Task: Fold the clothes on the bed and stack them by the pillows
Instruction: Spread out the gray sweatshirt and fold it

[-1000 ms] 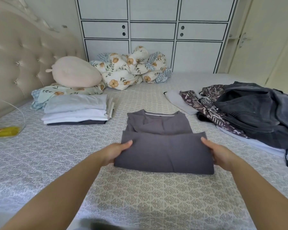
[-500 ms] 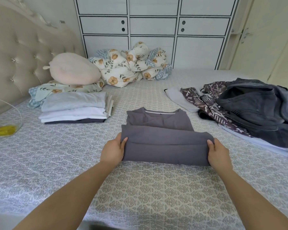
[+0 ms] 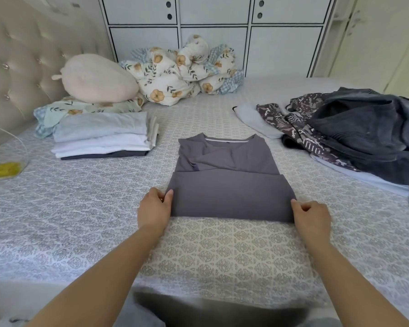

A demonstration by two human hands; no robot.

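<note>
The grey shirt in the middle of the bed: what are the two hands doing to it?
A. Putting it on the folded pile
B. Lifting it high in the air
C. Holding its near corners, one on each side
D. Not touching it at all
C. The left hand and the right hand each pinch a near corner of the grey shirt, which lies flat on the bed.

Two bare arms are seen, coming in from the bottom edge. No sleeves are worn on the parts that show; both forearms are uncovered down to the wrists. The left hand [image 3: 154, 210] and the right hand [image 3: 312, 218] are bare too. At the very bottom, a dark blurred bit of clothing is seen.
</note>
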